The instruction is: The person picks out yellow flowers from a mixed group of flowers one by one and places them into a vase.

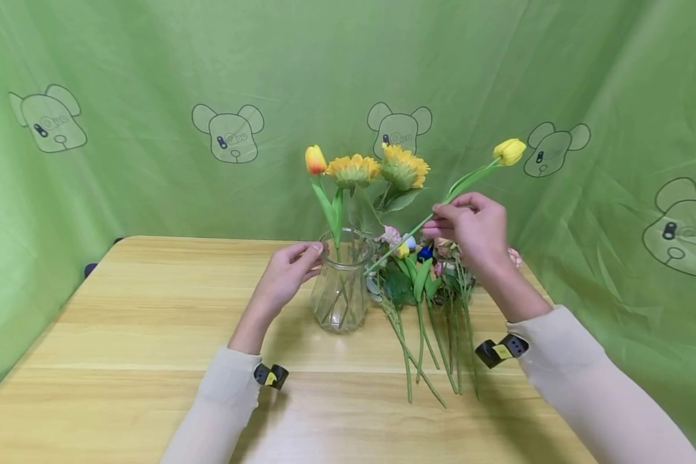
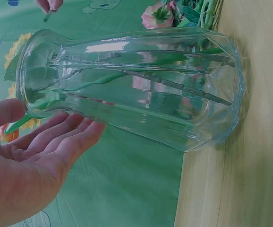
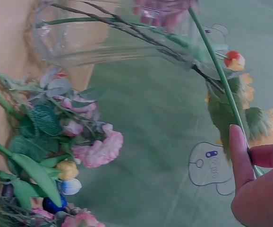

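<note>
A clear glass vase stands upright on the table. In it are an orange-and-yellow tulip and two sunflowers, their stems visible through the glass. My left hand holds the vase at its neck, thumb at the rim and fingers along the side. Right of the vase, my right hand pinches a yellow tulip by its stem between thumb and fingers. This tulip slants, bloom up to the right; the lower stem end overlaps the vase mouth in the right wrist view.
Several loose artificial flowers lie right of the vase, among them a pink bloom and a blue one, with stems toward the front. Behind the wooden table hangs a green curtain with bear prints.
</note>
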A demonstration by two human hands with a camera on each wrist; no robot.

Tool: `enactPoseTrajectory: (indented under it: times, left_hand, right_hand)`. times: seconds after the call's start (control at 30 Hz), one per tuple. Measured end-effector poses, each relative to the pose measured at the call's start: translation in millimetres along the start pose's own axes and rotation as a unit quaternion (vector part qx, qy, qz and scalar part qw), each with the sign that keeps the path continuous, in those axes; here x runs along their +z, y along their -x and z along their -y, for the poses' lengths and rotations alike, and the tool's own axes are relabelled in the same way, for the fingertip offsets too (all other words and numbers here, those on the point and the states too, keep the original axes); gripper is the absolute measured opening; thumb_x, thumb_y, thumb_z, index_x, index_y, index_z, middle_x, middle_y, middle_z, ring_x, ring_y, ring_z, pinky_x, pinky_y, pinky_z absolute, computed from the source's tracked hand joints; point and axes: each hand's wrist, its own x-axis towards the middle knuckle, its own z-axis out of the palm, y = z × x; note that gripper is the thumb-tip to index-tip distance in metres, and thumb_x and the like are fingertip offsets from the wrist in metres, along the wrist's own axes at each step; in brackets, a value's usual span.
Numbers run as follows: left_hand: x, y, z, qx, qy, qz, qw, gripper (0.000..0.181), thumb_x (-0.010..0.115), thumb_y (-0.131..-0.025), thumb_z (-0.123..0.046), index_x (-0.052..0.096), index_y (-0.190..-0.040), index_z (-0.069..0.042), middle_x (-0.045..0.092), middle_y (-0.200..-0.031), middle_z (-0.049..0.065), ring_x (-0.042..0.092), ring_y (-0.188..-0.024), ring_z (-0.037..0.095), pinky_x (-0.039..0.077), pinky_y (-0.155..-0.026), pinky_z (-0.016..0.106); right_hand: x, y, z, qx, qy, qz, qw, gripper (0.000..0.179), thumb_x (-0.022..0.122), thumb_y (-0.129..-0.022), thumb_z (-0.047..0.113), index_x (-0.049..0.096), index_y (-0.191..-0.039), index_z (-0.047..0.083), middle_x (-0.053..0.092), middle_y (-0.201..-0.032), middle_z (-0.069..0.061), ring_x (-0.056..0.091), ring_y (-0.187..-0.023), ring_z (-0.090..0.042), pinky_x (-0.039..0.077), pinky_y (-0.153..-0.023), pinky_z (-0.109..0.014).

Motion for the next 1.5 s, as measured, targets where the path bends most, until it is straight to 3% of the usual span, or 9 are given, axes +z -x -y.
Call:
enactPoseTrajectory:
  times: [0.27, 0.63, 0.93, 1.23, 1.4, 1.5]
  left_hand:
    - [0.4, 0.9, -0.9, 0.001, 0.001, 0.000, 1.0000, 0.044, 0.051, -0.108, -0.024, 0.054, -0.138, 0.007, 0.058, -0.142, 0.023, 0.059, -0.130, 0.035, 0.053, -0.109, 0.035]
    - [0.2, 0.6, -0.8, 0.007, 0.004, 0.006, 1.0000, 0.045, 0.050, -0.108, -0.024, 0.053, -0.139, 0.009, 0.057, -0.142, 0.025, 0.059, -0.130, 0.037, 0.053, -0.109, 0.036]
    - [-0.7, 0.0, 0.0, 0.008, 0.005, 0.005, 0.9999, 0.043, 0.051, -0.108, -0.025, 0.056, -0.137, 0.007, 0.061, -0.139, 0.022, 0.061, -0.128, 0.034, 0.054, -0.108, 0.034]
    - [-0.8, 0.4, -0.8, 0.001, 0.003, 0.002, 1.0000, 0.044, 0.051, -0.108, -0.024, 0.055, -0.138, 0.007, 0.059, -0.141, 0.023, 0.060, -0.129, 0.035, 0.054, -0.108, 0.033]
    - [-0.7, 0.3, -0.4, 0.000, 0.006, 0.001, 1.0000, 0.043, 0.051, -0.108, -0.023, 0.055, -0.138, 0.007, 0.059, -0.140, 0.023, 0.060, -0.128, 0.035, 0.054, -0.108, 0.033]
    - [-0.4, -0.3, -0.1, 0.001, 0.007, 0.000, 1.0000, 0.043, 0.051, -0.108, -0.023, 0.055, -0.138, 0.007, 0.059, -0.140, 0.023, 0.061, -0.128, 0.035, 0.054, -0.108, 0.033]
  right_hand:
    - [0, -2.7, 11, -0.026, -0.028, -0.005, 0.9993, 0.015, 0.066, -0.096, 0.004, 0.054, -0.102, -0.003, 0.077, -0.081, -0.003, 0.077, -0.071, -0.017, 0.065, -0.078, -0.031]
    - [15, 4.2, 10, -0.041, -0.001, 0.005, 0.9991, 0.017, 0.070, -0.094, 0.005, 0.056, -0.104, -0.001, 0.077, -0.080, -0.005, 0.076, -0.069, -0.017, 0.066, -0.075, -0.031]
    - [19, 2.2, 18, -0.066, -0.020, -0.012, 0.9975, 0.016, 0.070, -0.094, 0.003, 0.058, -0.104, 0.001, 0.077, -0.084, -0.009, 0.076, -0.070, -0.019, 0.066, -0.075, -0.032]
    - [26, 7.8, 3, -0.085, 0.038, 0.009, 0.9956, 0.013, 0.070, -0.095, 0.005, 0.058, -0.099, 0.000, 0.078, -0.081, -0.005, 0.076, -0.067, -0.015, 0.066, -0.071, -0.029]
    - [34, 12.5, -10, -0.109, 0.076, 0.030, 0.9907, 0.014, 0.069, -0.096, 0.008, 0.059, -0.100, -0.001, 0.078, -0.089, -0.014, 0.076, -0.069, -0.015, 0.066, -0.072, -0.029]
    - [38, 15.6, -14, -0.115, 0.108, 0.033, 0.9869, 0.017, 0.070, -0.096, 0.012, 0.059, -0.102, 0.000, 0.078, -0.092, -0.017, 0.076, -0.069, -0.014, 0.064, -0.062, -0.023]
